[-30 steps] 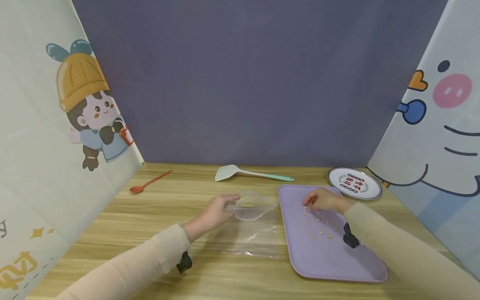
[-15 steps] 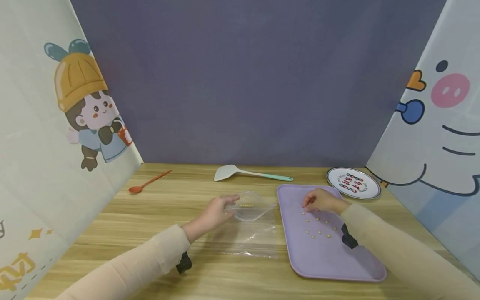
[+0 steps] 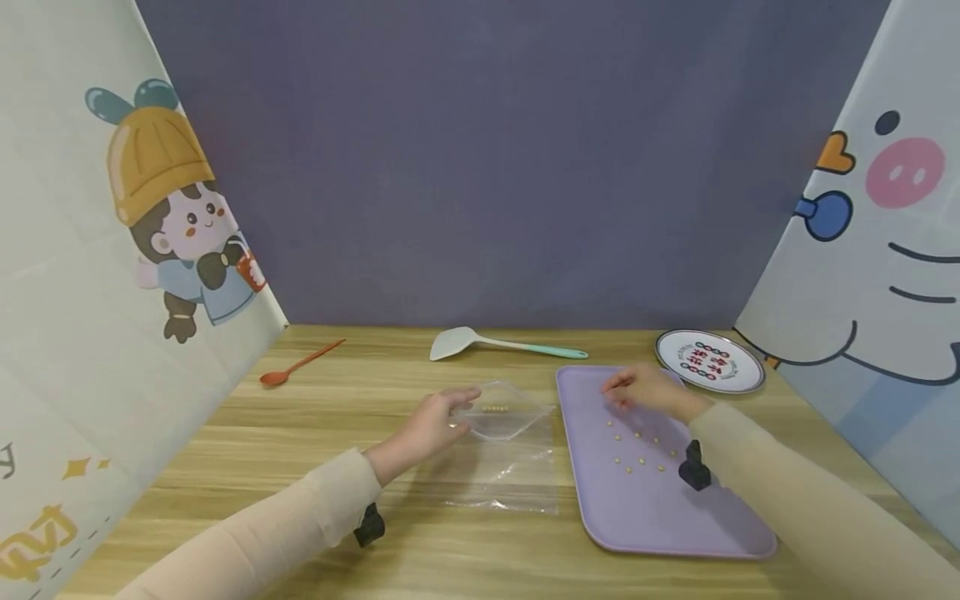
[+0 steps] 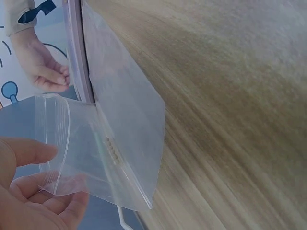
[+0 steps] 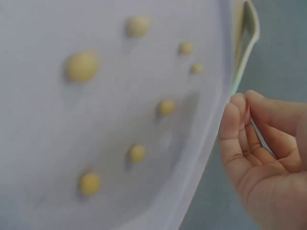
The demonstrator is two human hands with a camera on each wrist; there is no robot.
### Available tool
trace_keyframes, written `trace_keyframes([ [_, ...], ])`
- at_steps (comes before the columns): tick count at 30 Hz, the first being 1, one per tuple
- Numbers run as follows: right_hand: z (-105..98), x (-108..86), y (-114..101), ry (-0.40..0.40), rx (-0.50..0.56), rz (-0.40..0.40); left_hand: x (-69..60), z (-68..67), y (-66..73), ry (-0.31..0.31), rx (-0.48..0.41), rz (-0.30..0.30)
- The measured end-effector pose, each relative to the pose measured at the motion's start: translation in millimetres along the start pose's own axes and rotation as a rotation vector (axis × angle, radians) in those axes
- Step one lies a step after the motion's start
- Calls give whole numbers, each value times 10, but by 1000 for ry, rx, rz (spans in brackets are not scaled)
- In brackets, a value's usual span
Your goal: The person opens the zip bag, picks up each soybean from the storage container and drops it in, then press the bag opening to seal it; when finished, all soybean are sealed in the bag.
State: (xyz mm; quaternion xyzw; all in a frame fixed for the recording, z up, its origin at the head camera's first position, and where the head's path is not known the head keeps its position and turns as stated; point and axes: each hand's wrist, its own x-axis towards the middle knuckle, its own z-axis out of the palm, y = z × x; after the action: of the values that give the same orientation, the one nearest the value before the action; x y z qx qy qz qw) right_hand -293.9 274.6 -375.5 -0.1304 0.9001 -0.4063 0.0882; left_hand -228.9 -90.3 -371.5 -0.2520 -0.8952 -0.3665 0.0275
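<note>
My right hand (image 3: 647, 392) has risen slightly, and the bead at its fingertips a second ago has left the tray (image 3: 667, 525). Only the right wrist view clearly shows thumb and fingertips pinched together, hiding it. My left hand (image 3: 433, 423), loosely curled, grips the clear bag (image 3: 513, 479) beside it, a row of beads (image 4: 113, 151) inside. Loose beads (image 3: 641, 461) lie nearer me than my right hand.

Long cream sleeves (image 3: 262, 529), lightly creased; blocky black wrist devices (image 3: 369, 527) at cuffs (image 3: 358, 479); hands (image 3: 426, 427) bare.
</note>
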Motion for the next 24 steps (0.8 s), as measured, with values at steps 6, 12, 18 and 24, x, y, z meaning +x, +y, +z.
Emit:
trace_keyframes([
  [6,20,16,-179,24,93,-33,11,15,-28,8,-16,4],
  [12,128,10,-454,34,183,-104,22,0,-4,5,-24,-8],
  [18,277,-9,-710,10,226,-154,17,-9,6,-6,-28,-17],
  [24,402,-28,-927,-42,265,-184,25,-17,15,-28,-43,-35],
])
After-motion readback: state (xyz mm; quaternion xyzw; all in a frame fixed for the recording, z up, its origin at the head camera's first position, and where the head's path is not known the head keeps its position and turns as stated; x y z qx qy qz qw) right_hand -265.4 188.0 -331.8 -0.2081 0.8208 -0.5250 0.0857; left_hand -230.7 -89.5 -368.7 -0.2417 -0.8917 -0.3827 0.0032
